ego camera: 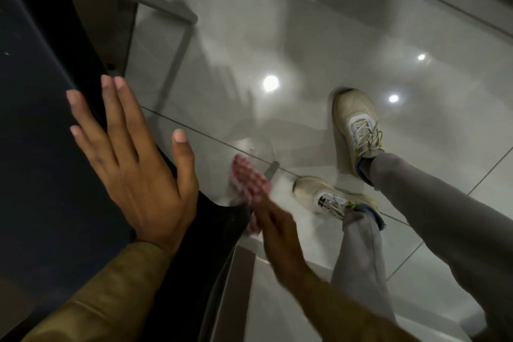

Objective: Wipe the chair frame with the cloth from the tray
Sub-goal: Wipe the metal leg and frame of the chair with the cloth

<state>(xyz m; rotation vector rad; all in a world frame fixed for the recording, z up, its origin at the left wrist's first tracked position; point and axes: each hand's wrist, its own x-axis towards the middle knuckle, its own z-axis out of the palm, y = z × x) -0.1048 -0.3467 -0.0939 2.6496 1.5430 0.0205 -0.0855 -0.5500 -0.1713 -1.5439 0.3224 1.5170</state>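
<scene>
A dark blue chair (41,147) fills the left side, seen from above. Its grey metal frame (177,58) runs as a bar at the top and drops as a leg to the floor. My left hand (133,164) lies flat on the chair's dark edge, fingers spread, holding nothing. My right hand (277,230), blurred, grips a red-and-white checked cloth (249,183) low beside the chair, close to a grey frame leg (272,168) near the floor. The tray is not in view.
Glossy grey floor tiles (319,36) reflect ceiling lights. My two feet in pale sneakers stand on them, one (333,197) right next to the cloth, the other (358,128) farther right. A grey wall panel (111,3) stands behind the chair.
</scene>
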